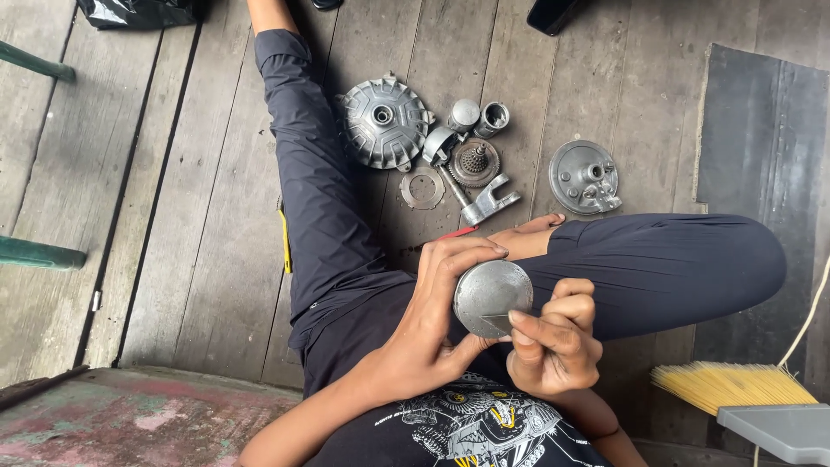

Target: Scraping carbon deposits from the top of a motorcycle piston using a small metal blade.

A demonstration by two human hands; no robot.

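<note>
My left hand (432, 320) grips a round grey metal part with a domed, dull top (488, 290), fingers wrapped around its left side. My right hand (553, 342) pinches a small flat blade (499, 323) and presses its tip against the lower edge of that round part. Both hands hover over my lap, above my dark trousers (657, 264).
Several metal parts lie on the wooden plank floor: a finned round cover (382, 121), a flat ring (422, 188), a toothed gear (475, 162), two small cylinders (478, 116), a fork-shaped piece (487, 204), a round plate (584, 175). A yellow broom (735, 387) lies at lower right.
</note>
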